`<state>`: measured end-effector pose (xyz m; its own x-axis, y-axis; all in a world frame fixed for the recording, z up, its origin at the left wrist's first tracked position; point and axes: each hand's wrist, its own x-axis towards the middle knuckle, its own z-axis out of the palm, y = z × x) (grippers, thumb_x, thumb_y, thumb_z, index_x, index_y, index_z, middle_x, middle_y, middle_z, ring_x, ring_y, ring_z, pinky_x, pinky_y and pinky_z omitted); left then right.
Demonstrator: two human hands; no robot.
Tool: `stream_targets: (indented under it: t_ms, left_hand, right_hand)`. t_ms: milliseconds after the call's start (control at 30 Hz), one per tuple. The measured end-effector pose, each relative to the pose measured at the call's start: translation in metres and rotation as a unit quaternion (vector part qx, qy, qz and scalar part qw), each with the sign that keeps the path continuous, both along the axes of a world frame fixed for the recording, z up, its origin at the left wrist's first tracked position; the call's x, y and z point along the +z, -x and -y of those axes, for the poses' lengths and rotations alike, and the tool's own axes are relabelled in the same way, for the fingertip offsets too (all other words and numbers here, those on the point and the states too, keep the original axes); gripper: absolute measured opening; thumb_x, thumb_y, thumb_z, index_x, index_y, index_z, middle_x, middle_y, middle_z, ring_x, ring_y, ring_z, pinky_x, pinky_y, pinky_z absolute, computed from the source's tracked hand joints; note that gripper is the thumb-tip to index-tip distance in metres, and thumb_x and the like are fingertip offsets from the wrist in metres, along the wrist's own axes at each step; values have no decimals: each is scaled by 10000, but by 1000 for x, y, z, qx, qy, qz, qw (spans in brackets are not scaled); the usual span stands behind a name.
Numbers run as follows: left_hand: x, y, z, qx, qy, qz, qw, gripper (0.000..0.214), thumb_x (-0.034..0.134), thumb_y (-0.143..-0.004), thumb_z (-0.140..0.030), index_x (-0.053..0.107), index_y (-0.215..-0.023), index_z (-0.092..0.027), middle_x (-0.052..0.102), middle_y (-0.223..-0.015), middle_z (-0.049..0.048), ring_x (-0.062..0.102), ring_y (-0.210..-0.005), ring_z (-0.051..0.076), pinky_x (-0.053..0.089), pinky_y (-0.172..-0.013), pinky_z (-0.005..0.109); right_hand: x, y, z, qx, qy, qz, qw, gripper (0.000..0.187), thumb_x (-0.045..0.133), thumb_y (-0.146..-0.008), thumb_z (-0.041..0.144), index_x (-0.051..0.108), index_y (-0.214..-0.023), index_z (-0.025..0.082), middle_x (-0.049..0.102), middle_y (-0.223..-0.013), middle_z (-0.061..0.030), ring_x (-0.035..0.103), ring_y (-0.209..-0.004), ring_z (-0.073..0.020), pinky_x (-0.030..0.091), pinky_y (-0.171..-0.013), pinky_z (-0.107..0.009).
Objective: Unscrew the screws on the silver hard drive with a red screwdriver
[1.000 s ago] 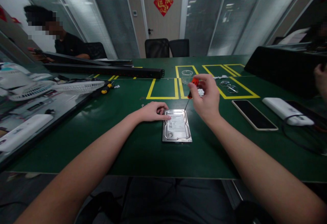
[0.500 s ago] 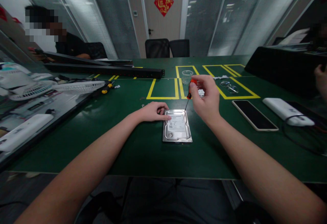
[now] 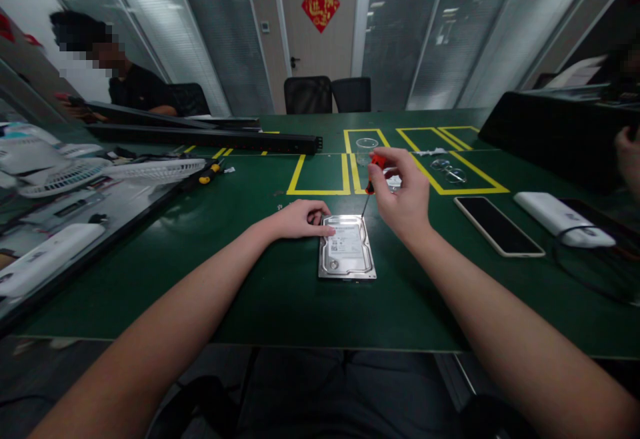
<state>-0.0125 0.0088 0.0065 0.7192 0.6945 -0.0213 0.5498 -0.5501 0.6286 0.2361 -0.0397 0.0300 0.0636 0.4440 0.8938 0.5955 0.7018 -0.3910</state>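
A silver hard drive point(image 3: 347, 249) with a white label lies flat on the green table point(image 3: 280, 305) in front of me. My left hand point(image 3: 303, 219) grips its far left corner, the thumb on top of the label and the other fingers curled at the side. In my right hand point(image 3: 403, 189) is a screwdriver point(image 3: 376, 167) with a red and black handle, held between thumb and fingers. Its thin shaft points down, and the tip meets the drive's far right corner. A clear plastic cup point(image 3: 367, 149) stands just behind the right hand, partly covered by it.
Glasses point(image 3: 449, 171), a phone point(image 3: 499, 225) and a white power bank point(image 3: 564, 219) with a cable lie to the right. Leftward are a white fan point(image 3: 65, 165), a yellow-black tool point(image 3: 210, 172) and long black bars point(image 3: 210, 139). A person point(image 3: 140, 89) sits at the far left.
The fingers of my right hand have shifted slightly around the screwdriver handle. The hard drive and my left hand stay in place.
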Motion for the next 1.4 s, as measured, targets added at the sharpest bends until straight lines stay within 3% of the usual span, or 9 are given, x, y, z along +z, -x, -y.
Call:
stream_targets:
  t_ms: [267,633,1400]
  left_hand:
    - [-3,0,-1,1,2,5,1000,590,754,-797,-668,671,-1132,-190,619,-805,0,549,-724,164,383,-672,309]
    - [-1,0,-1,3,10,-8,1000,634,751,-794,-702,673,-1168,-196,632,-844,6,563,-745,174,397,-675,315]
    - [-3,0,-2,-5,-4,2,1000,595,746,-801,-671,672,-1143,-190,628,-815,6,547,-730,168,378,-685,313]
  right_hand:
    - [-1,0,-1,-5,1,9,1000,245,628,-1005,359,675,-1230,277,746,-1122,-49,686,-927,-216,590,-792,-401]
    - [0,-1,1,1,-2,4,1000,277,478,-1078,343,702,-1236,297,732,-1068,-46,675,-933,-233,577,-861,-450]
    - [1,1,0,2,-22,-11,1000,184,561,-1044,331,677,-1171,267,682,-1096,-69,675,-1011,-228,606,-825,-407]
